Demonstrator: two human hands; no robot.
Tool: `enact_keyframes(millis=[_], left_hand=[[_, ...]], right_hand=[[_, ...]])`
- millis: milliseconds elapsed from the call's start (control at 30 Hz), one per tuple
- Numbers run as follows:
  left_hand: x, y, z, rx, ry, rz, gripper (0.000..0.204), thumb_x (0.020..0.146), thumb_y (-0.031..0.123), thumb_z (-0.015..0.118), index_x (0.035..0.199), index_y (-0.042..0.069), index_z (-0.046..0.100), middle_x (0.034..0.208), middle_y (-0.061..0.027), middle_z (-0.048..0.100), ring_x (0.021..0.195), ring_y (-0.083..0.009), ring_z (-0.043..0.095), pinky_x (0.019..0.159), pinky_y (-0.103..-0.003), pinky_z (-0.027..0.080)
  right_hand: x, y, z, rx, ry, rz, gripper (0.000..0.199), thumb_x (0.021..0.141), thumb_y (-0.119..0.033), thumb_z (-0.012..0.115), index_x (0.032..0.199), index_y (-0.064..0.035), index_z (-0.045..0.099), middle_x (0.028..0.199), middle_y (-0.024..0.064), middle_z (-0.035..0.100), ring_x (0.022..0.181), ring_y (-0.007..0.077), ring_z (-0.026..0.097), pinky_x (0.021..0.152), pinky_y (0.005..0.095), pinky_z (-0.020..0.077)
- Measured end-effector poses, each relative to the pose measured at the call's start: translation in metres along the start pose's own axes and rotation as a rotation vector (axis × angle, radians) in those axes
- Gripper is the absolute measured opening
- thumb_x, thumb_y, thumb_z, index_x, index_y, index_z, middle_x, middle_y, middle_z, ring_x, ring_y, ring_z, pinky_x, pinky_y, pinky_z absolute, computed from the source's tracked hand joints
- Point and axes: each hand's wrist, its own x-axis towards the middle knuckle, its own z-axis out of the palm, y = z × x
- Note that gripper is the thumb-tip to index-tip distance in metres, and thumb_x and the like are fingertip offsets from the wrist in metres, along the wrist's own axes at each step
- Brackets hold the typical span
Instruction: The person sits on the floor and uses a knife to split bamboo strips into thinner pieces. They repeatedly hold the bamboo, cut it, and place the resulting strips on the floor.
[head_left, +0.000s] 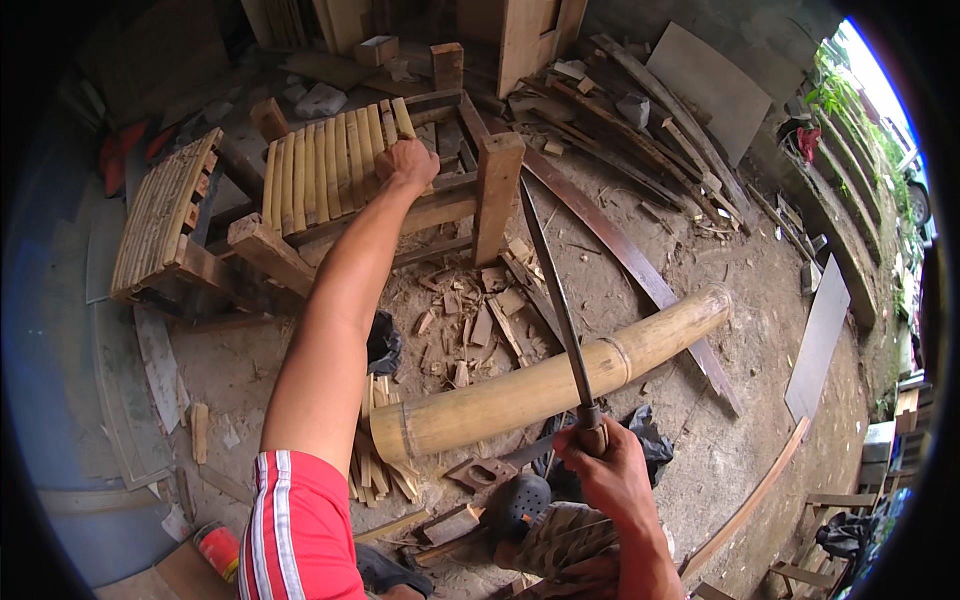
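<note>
My left hand reaches far forward, its fingers curled over a bamboo slat at the right end of a row of slats. These slats lie across a wooden frame with thick posts. In my right hand is a machete, gripped by its wooden handle, the long narrow blade pointing up and away. Beneath the blade, a thick bamboo pole lies across the ground. The fingertips of my left hand are partly hidden.
A slatted bamboo panel leans at the frame's left. Wood scraps litter the ground before the frame. A long brown board runs under the pole. Old planks are heaped at the back right. My shoe is near the pole.
</note>
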Motion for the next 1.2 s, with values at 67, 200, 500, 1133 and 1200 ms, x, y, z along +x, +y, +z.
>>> enact_keyframes(millis=[67, 200, 500, 1133, 1200], left_hand=[[-0.002, 0.005, -0.007, 0.044, 0.039, -0.014, 0.046, 0.090, 0.045, 0.059, 0.114, 0.005, 0.066, 0.107, -0.0150, 0.070, 0.105, -0.0303, 0.066, 0.088, -0.044, 0.051], [-0.028, 0.000, -0.021, 0.010, 0.220, 0.237, 0.054, 0.092, 0.048, 0.055, 0.125, 0.005, 0.059, 0.124, -0.0144, 0.061, 0.121, -0.0274, 0.056, 0.094, -0.048, 0.046], [-0.046, -0.058, -0.022, -0.005, 0.077, 0.960, 0.040, 0.090, 0.034, 0.062, 0.120, 0.007, 0.063, 0.135, -0.0083, 0.056, 0.134, -0.0267, 0.043, 0.110, -0.042, 0.037], [-0.038, -0.031, -0.049, 0.035, -0.308, 0.771, 0.045, 0.081, 0.018, 0.073, 0.122, 0.001, 0.064, 0.143, -0.0127, 0.051, 0.138, -0.0302, 0.040, 0.115, -0.039, 0.034], [-0.039, -0.038, -0.051, 0.057, -0.303, 0.758, 0.046, 0.083, 0.018, 0.071, 0.125, 0.001, 0.062, 0.147, -0.0138, 0.046, 0.140, -0.0302, 0.037, 0.115, -0.039, 0.033]], right_hand=[[0.000, -0.002, -0.001, -0.011, 0.009, 0.003, 0.019, 0.082, -0.020, 0.072, 0.091, -0.0035, 0.068, 0.075, 0.0075, 0.068, 0.070, 0.0161, 0.063, 0.068, 0.0323, 0.0492], [-0.003, -0.007, -0.004, -0.038, 0.015, 0.045, 0.021, 0.082, -0.021, 0.072, 0.090, -0.0026, 0.067, 0.077, 0.0084, 0.068, 0.071, 0.0165, 0.064, 0.069, 0.0326, 0.0491], [-0.003, -0.003, -0.006, -0.042, 0.009, 0.008, 0.024, 0.083, -0.024, 0.072, 0.092, -0.0018, 0.066, 0.080, 0.0106, 0.069, 0.075, 0.0202, 0.066, 0.072, 0.0349, 0.0496], [-0.010, -0.017, -0.005, -0.080, 0.004, -0.037, 0.028, 0.084, -0.027, 0.071, 0.093, -0.0008, 0.066, 0.080, 0.0154, 0.069, 0.075, 0.0265, 0.067, 0.072, 0.0374, 0.0499], [-0.012, -0.019, -0.005, -0.058, -0.019, -0.047, 0.029, 0.084, -0.027, 0.072, 0.093, -0.0002, 0.065, 0.079, 0.0165, 0.068, 0.075, 0.0291, 0.067, 0.072, 0.0385, 0.0500]])
